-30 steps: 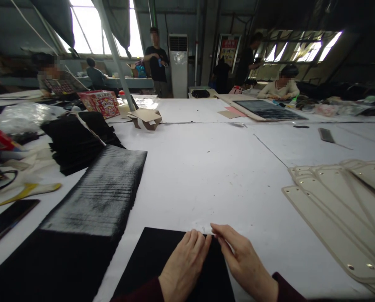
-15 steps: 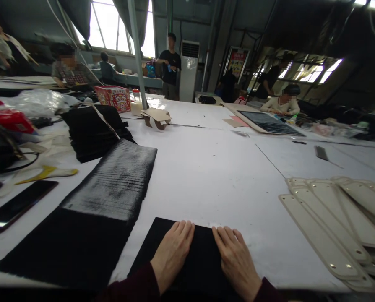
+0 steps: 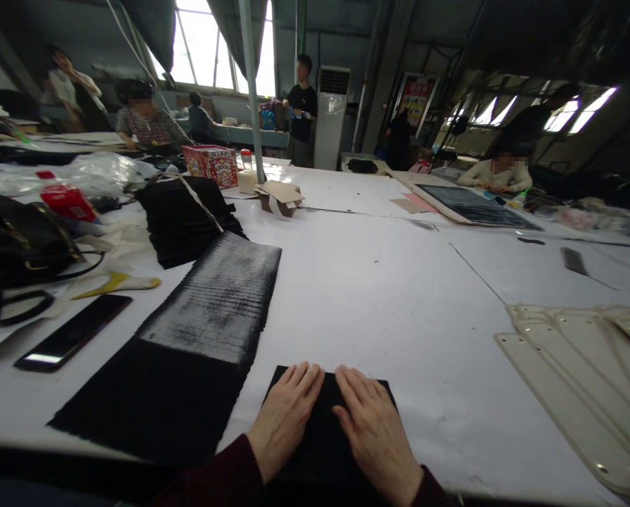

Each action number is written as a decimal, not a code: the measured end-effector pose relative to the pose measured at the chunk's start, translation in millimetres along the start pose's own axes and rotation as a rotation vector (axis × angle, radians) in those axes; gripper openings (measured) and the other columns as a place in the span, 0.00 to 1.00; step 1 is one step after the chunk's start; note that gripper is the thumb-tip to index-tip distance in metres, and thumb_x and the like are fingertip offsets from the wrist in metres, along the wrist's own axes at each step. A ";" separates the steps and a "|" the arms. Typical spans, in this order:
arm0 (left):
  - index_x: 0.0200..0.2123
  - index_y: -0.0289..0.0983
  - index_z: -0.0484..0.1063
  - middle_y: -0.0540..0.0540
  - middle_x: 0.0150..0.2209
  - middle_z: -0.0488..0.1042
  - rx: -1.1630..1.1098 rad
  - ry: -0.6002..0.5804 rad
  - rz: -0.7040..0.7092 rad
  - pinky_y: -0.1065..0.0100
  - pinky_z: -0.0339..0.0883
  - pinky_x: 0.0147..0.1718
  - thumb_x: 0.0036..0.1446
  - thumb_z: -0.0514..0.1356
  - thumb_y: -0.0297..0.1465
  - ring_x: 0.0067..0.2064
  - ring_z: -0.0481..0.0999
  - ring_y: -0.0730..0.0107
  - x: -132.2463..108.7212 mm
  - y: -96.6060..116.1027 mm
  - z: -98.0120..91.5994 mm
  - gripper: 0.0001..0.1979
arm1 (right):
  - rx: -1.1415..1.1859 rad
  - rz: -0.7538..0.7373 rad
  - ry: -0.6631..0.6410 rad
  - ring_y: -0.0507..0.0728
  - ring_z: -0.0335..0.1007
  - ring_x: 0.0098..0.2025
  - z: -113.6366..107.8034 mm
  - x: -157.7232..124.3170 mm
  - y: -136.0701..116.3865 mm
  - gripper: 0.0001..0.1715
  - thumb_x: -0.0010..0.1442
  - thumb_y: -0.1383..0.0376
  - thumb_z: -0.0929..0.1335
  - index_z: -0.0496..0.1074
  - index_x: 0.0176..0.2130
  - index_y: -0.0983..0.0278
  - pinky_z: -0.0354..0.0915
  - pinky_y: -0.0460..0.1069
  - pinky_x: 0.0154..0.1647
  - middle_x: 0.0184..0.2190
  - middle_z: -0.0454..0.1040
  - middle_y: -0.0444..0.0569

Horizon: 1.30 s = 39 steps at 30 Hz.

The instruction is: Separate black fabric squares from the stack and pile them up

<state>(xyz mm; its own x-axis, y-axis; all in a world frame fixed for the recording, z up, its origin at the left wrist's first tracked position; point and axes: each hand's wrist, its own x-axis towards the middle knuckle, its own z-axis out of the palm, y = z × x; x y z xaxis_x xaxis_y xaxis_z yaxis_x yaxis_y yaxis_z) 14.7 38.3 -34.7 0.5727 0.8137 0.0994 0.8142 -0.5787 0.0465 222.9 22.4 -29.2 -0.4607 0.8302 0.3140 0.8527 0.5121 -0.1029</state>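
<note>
A black rectangular piece of sheet material (image 3: 323, 429) lies flat at the table's near edge, between and under my hands. My left hand (image 3: 288, 415) rests on its left part, fingers stretched out toward the far edge. On its right part lies my right hand (image 3: 371, 422), palm down, fingers extended and the thumb apart. Neither hand grips anything. Left of them, overlapping black strips (image 3: 156, 394) are fanned out in a long row, their far part coated greyish white along the edges. Beyond the row stands a stack of black pieces (image 3: 188, 222) with a pale band across it.
At left on the white table (image 3: 347, 303) are a phone (image 3: 75, 332), a yellow scraper-like tool (image 3: 115, 283), a black bag (image 3: 24, 236) and a red packet (image 3: 69, 201). Beige panels with metal studs (image 3: 573, 380) spread at right. A pole (image 3: 251, 91) rises behind cardboard pieces (image 3: 279, 193). Several people work farther back.
My right hand has moved inward over the black piece, nearer my left hand, and its thumb now shows. The view has turned slightly left, so surroundings appear farther right.
</note>
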 end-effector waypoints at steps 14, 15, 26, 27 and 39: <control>0.59 0.28 0.66 0.35 0.63 0.63 0.180 0.072 -0.172 0.53 0.58 0.61 0.63 0.49 0.24 0.63 0.63 0.53 -46.1 -26.8 -18.5 0.22 | -0.186 0.080 0.055 0.68 0.52 0.66 11.8 -55.5 37.4 0.39 0.68 0.50 0.60 0.49 0.68 0.67 0.54 0.65 0.62 0.65 0.58 0.58; 0.58 0.29 0.66 0.35 0.63 0.63 0.171 0.086 -0.177 0.53 0.58 0.61 0.63 0.49 0.25 0.64 0.63 0.54 -46.2 -23.8 -22.4 0.21 | -0.171 0.081 0.057 0.68 0.51 0.66 11.2 -49.6 30.3 0.39 0.68 0.51 0.60 0.48 0.68 0.67 0.54 0.64 0.62 0.65 0.58 0.58; 0.64 0.32 0.58 0.37 0.65 0.59 0.127 0.087 -0.123 0.53 0.60 0.61 0.62 0.55 0.30 0.66 0.58 0.55 -40.5 -11.0 -6.4 0.27 | 0.019 -0.042 -0.033 0.61 0.52 0.67 30.9 12.9 -42.8 0.36 0.69 0.51 0.60 0.52 0.67 0.67 0.57 0.57 0.63 0.65 0.57 0.54; 0.64 0.32 0.58 0.37 0.65 0.58 0.128 0.092 -0.128 0.53 0.61 0.61 0.63 0.55 0.32 0.66 0.58 0.55 -42.4 -12.3 -3.1 0.27 | 0.006 -0.029 -0.034 0.62 0.53 0.67 32.5 8.2 -35.4 0.37 0.68 0.51 0.60 0.52 0.67 0.67 0.58 0.58 0.63 0.65 0.57 0.54; 0.60 0.25 0.62 0.30 0.62 0.64 0.187 0.219 -0.251 0.54 0.65 0.58 0.61 0.57 0.42 0.63 0.64 0.50 -60.3 -13.4 1.7 0.32 | -0.109 0.319 0.180 0.72 0.58 0.63 25.1 -61.4 45.0 0.39 0.66 0.43 0.55 0.58 0.64 0.65 0.54 0.71 0.60 0.61 0.63 0.64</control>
<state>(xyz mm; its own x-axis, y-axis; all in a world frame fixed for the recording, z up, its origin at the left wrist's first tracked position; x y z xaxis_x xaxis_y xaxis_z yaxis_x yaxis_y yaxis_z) -30.6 -2.9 -43.1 0.3358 0.8862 0.3191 0.9415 -0.3266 -0.0838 283.4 0.0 -76.8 -0.1257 0.8870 0.4442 0.9720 0.1997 -0.1239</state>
